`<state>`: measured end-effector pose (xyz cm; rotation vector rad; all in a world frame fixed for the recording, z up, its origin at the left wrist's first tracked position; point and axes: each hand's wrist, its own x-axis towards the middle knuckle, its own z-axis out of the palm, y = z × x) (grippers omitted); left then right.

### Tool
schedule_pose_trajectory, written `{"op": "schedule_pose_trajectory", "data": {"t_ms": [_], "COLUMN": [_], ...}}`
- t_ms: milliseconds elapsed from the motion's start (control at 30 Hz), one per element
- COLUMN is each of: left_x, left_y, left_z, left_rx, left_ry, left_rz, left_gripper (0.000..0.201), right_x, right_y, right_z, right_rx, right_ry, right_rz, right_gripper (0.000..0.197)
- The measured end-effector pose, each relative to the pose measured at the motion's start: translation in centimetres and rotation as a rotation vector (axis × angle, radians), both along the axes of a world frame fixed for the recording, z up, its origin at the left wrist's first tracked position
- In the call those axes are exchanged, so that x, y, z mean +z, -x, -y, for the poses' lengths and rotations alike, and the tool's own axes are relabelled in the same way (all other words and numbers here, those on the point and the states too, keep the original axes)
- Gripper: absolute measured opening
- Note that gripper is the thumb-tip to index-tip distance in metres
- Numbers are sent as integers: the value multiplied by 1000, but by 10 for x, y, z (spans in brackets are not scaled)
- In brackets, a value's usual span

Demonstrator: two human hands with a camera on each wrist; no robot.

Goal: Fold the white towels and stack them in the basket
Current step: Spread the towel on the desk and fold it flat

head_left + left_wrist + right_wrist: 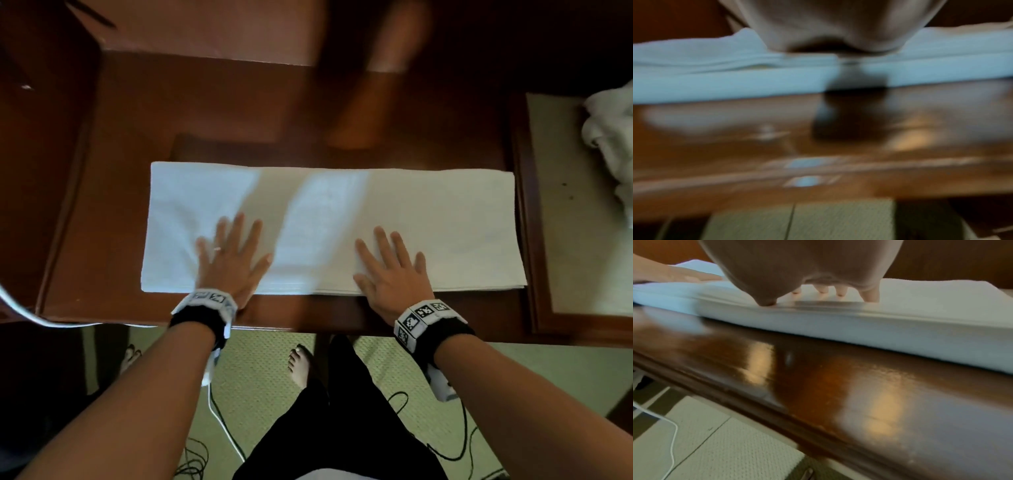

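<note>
A white towel (428, 222), folded into a long flat strip, lies across the dark wooden table (137, 137). My left hand (229, 253) lies flat on its left half with fingers spread. My right hand (390, 267) presses flat near its near edge, right of centre, fingers straight. The blurred left wrist view shows the towel's layered near edge (735, 81) under my left hand (838, 24). In the right wrist view my right hand (797, 272) rests its fingertips (871, 296) on the towel (920, 308). No basket is in view.
A heap of crumpled white towels (609, 137) sits on a pale-topped surface (575, 240) at the right. A blurred brown upright object (370, 85) stands behind the towel. Cables (219, 421) trail on the green carpet (267, 394) by my bare feet.
</note>
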<state>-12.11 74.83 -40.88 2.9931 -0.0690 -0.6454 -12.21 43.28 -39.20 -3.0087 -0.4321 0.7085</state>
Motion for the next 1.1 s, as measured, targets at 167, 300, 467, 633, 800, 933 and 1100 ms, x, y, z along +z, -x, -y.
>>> {"op": "schedule_pose_trajectory", "data": {"t_ms": [167, 300, 467, 633, 800, 933, 1100], "left_x": [5, 10, -2, -13, -9, -6, 3], "left_y": [16, -4, -10, -10, -13, -19, -32], "left_z": [-50, -12, 53, 56, 58, 50, 26], "left_rx": [262, 260, -65, -41, -15, 4, 11], "left_ry": [-46, 22, -4, -44, -5, -8, -44], "left_rz": [-99, -11, -7, 4, 12, -8, -62], "left_gripper": [79, 80, 79, 80, 80, 81, 85], "right_x": [17, 23, -7, -20, -10, -9, 0], "right_y": [-15, -41, -47, -35, -37, -45, -57], "right_z": [-8, -34, -41, 45, 137, 154, 152], "right_rx": [5, -76, -114, -260, -666, -735, -1022], "right_ry": [-10, -133, -100, -41, 12, -211, -361], "right_rz": [37, 194, 125, 88, 27, 186, 181], "right_gripper": [66, 60, 68, 70, 71, 58, 47]}}
